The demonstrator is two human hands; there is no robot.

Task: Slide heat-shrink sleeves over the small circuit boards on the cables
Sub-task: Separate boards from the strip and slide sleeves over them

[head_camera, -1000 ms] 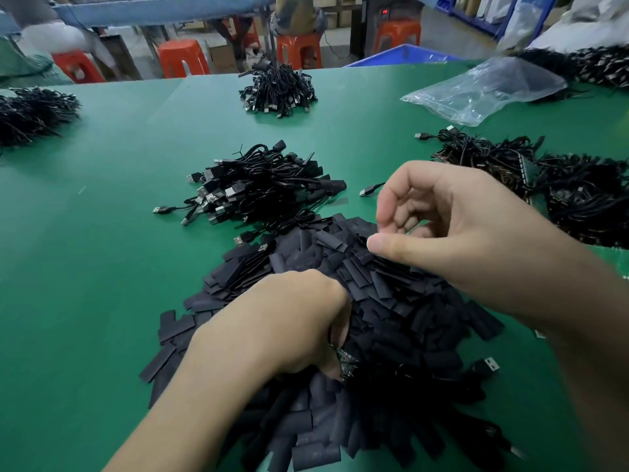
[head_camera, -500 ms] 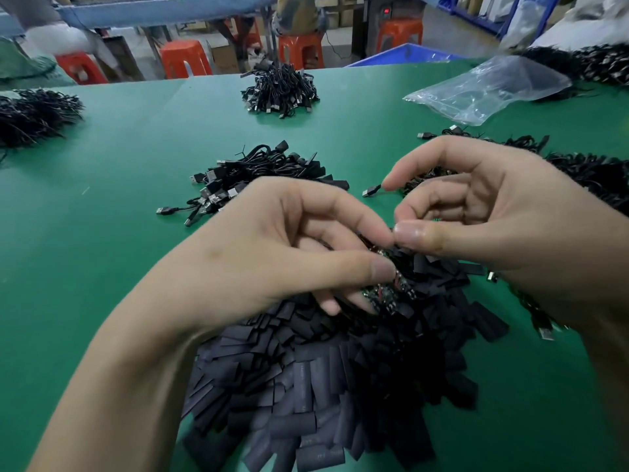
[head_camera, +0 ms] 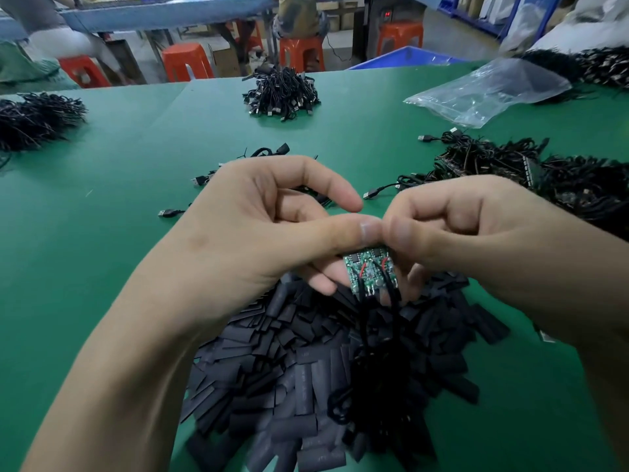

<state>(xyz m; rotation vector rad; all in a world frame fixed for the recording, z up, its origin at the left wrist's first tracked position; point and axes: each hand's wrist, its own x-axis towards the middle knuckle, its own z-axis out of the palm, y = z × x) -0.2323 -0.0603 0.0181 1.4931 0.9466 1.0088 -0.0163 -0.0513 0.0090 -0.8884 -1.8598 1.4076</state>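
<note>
Bare circuit board (head_camera: pixel 369 272) pinched at top edge by left hand (head_camera: pixel 258 233) and right hand (head_camera: pixel 476 240), narrow grips, above sleeve pile (head_camera: pixel 299 369); probably keeps sleeves within reach.

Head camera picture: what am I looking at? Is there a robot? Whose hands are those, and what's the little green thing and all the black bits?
There is no robot here, just a person working. The camera sits on their head and looks down, so you see their own two hands. The left hand and the right hand together pinch a small green circuit board, with black wires hanging from it. The part of the board you can see is bare. Under the hands lies a heap of flat black heat-shrink sleeves on a green table. One of them is meant to slide over the board. Farther off lie bundles of black cables and a clear plastic bag.
</note>
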